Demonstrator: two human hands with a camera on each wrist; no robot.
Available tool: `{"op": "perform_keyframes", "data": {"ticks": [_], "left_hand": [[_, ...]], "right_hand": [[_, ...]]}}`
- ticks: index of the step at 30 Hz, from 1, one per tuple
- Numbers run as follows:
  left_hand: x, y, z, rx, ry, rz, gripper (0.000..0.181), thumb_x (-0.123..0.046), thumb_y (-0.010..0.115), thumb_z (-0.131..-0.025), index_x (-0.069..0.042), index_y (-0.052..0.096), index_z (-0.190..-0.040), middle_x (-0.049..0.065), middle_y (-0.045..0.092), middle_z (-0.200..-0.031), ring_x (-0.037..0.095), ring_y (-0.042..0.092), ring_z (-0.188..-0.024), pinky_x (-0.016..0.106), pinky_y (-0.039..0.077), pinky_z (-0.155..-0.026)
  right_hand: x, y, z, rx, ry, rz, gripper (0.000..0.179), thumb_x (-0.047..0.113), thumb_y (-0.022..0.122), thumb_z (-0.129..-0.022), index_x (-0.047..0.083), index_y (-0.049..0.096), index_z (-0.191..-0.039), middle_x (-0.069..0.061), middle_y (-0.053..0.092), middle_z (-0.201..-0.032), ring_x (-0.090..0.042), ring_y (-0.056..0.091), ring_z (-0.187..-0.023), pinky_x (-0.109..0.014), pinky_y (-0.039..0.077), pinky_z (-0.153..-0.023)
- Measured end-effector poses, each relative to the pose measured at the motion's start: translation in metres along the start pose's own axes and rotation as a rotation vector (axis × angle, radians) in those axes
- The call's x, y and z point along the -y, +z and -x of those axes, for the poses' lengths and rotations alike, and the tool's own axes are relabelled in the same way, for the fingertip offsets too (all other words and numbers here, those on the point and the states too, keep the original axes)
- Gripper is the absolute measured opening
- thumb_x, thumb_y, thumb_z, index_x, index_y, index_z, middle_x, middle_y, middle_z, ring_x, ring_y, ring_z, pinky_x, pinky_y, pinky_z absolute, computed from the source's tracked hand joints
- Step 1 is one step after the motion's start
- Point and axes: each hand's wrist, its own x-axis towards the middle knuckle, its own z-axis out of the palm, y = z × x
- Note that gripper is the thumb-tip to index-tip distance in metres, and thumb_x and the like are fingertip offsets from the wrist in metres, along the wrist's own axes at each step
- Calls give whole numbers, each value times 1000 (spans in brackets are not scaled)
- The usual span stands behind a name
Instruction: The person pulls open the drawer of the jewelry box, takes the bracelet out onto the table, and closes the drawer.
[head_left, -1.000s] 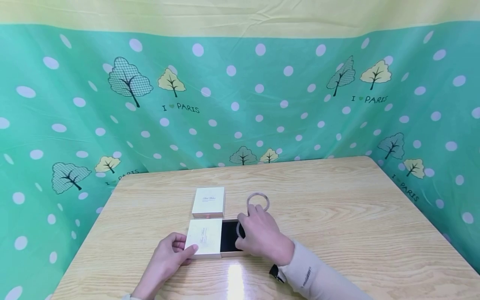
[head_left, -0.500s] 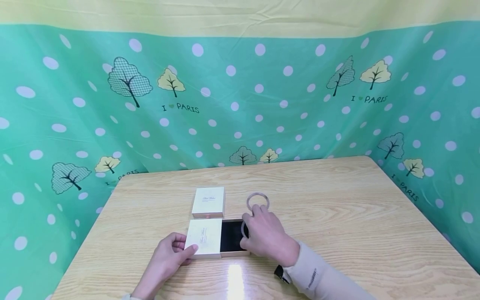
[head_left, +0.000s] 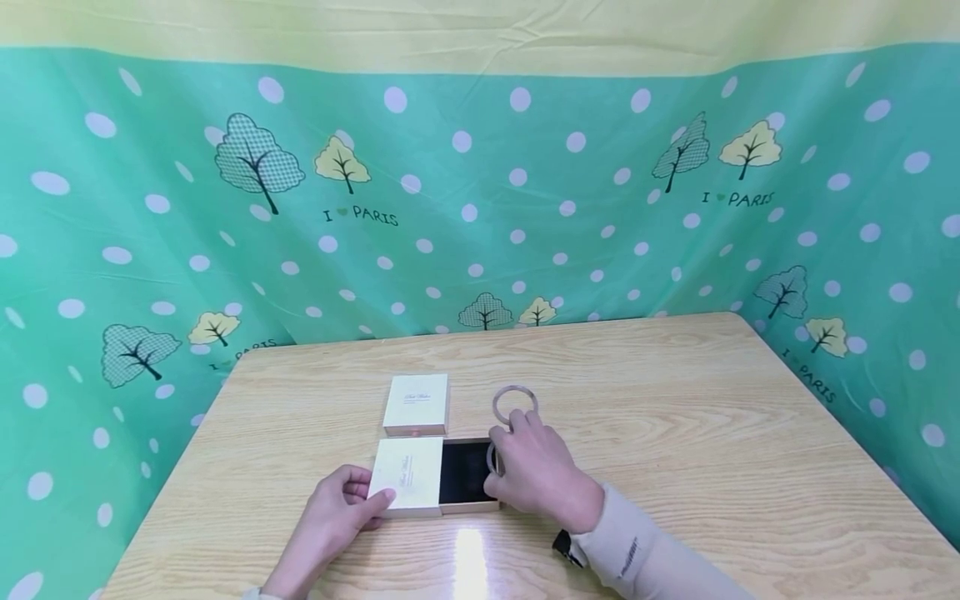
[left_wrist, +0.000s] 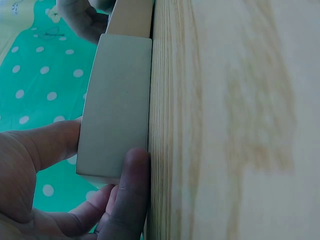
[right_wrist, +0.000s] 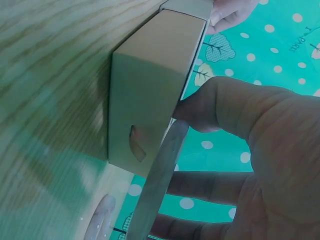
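A white slide-out gift box lies on the table, its white sleeve (head_left: 408, 473) at the left and its black-lined drawer (head_left: 463, 475) pulled out to the right. My left hand (head_left: 333, 510) grips the sleeve's left end, thumb on top and fingers at the near side. Over the drawer's right end, my right hand (head_left: 536, 467) pinches a pale translucent bangle (right_wrist: 160, 180) between thumb and fingers. The bangle is tilted against the drawer's edge in the right wrist view. A small pull tab (right_wrist: 136, 144) shows on the drawer's end face. Just beyond my right fingers lies a second bangle (head_left: 516, 387).
Directly behind the gift box stands another white box (head_left: 416, 400), closed, with printing on its lid. The wooden table (head_left: 675, 417) reaches back to a green dotted curtain (head_left: 480, 208).
My right hand has shifted slightly right with the bangle, so more of the drawer's black inside shows. My left hand and the sleeve have stayed put.
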Motion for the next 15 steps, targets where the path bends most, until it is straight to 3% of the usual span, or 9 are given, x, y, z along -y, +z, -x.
{"op": "perform_keyframes", "data": {"ticks": [9, 15], "left_hand": [[0, 0, 1, -2, 2, 9, 47, -8, 79, -76, 11, 52, -109, 15, 52, -91, 20, 57, -75, 29, 57, -62], [0, 0, 1, -2, 4, 10, 46, -8, 79, -76, 11, 52, -108, 15, 53, -91, 20, 57, -75, 29, 57, -62]], "right_hand": [[-5, -3, 2, -26, 0, -27, 18, 25, 68, -63, 22, 52, -70, -2, 45, -80, -21, 43, -73, -29, 38, -52], [-12, -4, 5, -32, 28, -24, 27, 29, 72, -64, 16, 61, -85, -7, 48, -86, -24, 45, -77, -31, 41, -55]]}}
